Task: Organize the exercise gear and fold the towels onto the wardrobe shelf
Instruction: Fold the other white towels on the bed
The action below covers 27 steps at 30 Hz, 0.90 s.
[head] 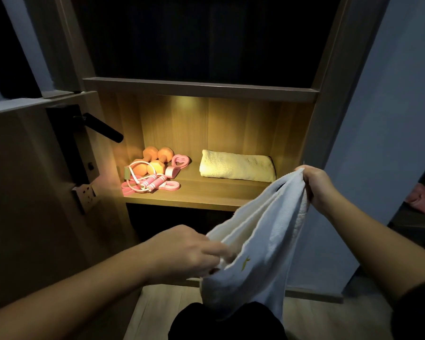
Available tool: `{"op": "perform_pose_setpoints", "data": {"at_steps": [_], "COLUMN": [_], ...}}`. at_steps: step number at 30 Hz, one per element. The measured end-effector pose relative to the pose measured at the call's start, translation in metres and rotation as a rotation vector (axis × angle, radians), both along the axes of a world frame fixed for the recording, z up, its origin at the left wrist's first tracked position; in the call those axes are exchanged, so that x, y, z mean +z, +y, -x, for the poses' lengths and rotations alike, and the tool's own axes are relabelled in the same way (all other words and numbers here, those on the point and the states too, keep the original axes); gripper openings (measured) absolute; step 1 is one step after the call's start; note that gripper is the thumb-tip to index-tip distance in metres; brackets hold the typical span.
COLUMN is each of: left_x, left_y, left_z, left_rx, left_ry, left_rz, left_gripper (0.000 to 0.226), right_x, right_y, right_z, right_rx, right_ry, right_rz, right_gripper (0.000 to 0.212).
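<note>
A white towel (263, 244) hangs in front of the wardrobe, stretched between both hands. My left hand (189, 251) pinches its lower left edge and my right hand (315, 185) grips its upper end. On the lit wooden shelf (201, 195) a folded yellow towel (236, 166) lies at the right. At the shelf's left sit two orange dumbbells (155, 160), a pink jump rope (145, 184) and pink grip pieces (179, 163), bunched together.
An open door with a black lever handle (103, 130) stands close on the left. An upper shelf board (201, 88) caps the lit compartment. Something pink (420, 198) lies in the dark at far right. Wood floor shows below.
</note>
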<state>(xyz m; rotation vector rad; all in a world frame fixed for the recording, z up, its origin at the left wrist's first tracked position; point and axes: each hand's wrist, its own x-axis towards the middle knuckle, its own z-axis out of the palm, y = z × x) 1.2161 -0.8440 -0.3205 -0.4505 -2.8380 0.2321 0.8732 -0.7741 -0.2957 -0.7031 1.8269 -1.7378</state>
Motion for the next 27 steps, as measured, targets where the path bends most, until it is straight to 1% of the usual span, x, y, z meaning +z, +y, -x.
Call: {"op": "perform_pose_setpoints", "data": {"at_steps": [2,4,5,6,8,10,11,14,17,20,23,25,27], "left_x": [-0.009,-0.013,-0.013,-0.016,-0.020,-0.022,-0.023,-0.024,-0.022,-0.019,-0.016,-0.016,-0.015], "left_y": [0.003,-0.003,-0.006,-0.010,-0.012,-0.007,-0.006,-0.013,-0.017,-0.020,-0.023,-0.022,-0.023], "left_z": [0.002,0.000,-0.002,-0.002,0.002,0.007,0.008,0.005,-0.004,-0.013,-0.020,-0.019,-0.016], "left_rx": [0.114,0.303,0.361,0.374,0.360,0.383,0.427,0.548,0.529,0.474,0.488,0.513,0.562], "left_ry": [-0.136,-0.163,-0.167,-0.166,-0.153,-0.106,-0.054,0.087,0.029,-0.048,-0.114,-0.100,-0.021], "left_rz": [0.031,-0.046,-0.090,-0.113,-0.074,-0.061,-0.102,-0.344,-0.465,-0.447,-0.399,-0.344,-0.335], "left_gripper": [0.022,0.029,0.032,0.032,0.023,0.018,0.020,0.020,0.011,0.013,0.012,0.011,0.014], "right_x": [-0.002,-0.005,-0.006,-0.007,-0.009,-0.009,-0.009,-0.014,-0.022,-0.023,-0.022,-0.021,-0.017], "right_y": [-0.001,-0.001,-0.001,-0.002,-0.002,-0.001,0.000,0.005,0.006,0.006,0.005,0.005,0.005], "right_z": [-0.001,-0.001,-0.001,-0.001,-0.002,-0.001,0.000,0.009,0.017,0.017,0.016,0.012,0.011], "right_rx": [-0.014,-0.014,-0.005,0.007,0.030,0.037,0.032,-0.032,-0.112,-0.184,-0.197,-0.184,-0.178], "right_ry": [0.004,0.004,0.009,0.021,0.049,0.048,0.041,0.023,-0.012,-0.048,-0.030,-0.014,-0.008], "right_rz": [-0.021,-0.026,-0.025,-0.027,-0.040,-0.051,-0.054,-0.078,-0.098,-0.111,-0.108,-0.091,-0.074], "right_gripper": [0.027,0.029,0.030,0.032,0.034,0.030,0.026,0.021,0.023,0.020,0.023,0.025,0.028]}}
